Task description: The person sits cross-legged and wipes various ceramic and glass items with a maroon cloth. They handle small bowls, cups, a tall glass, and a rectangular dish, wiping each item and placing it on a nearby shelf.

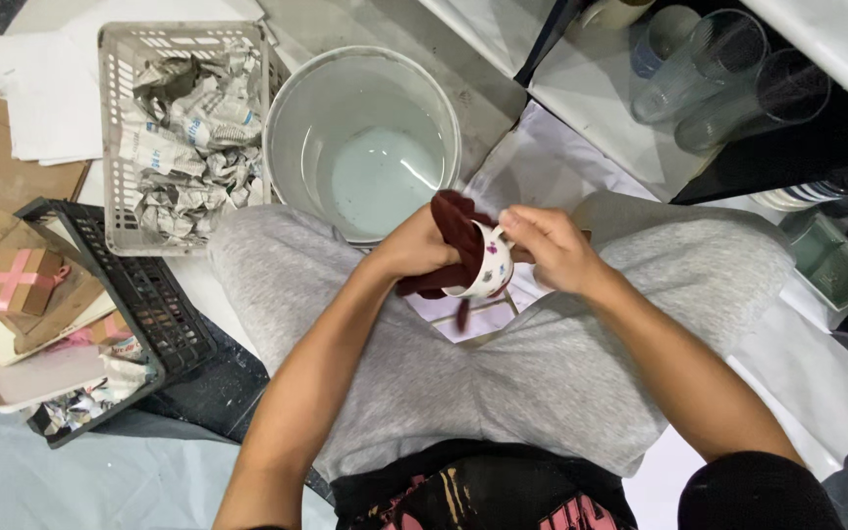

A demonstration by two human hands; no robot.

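Both hands are closed on work: left hand [414, 250] grips a dark red cloth [451, 228], right hand [552, 250] pinches the patterned cup [491, 267]. Cup appears light, glazed, breakable; best held by rim or body.

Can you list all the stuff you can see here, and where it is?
cup: one, white with small coloured spots, over the lap
cloth: one, dark red, wrapped on the cup
bucket: one, white, water inside, top middle
basket: one, grey, crumpled paper inside, top left
crate: one, black, left
gift box: one, brown, pink ribbon, left
glasses: two, clear, top right
left hand: holds the cloth
right hand: holds the cup
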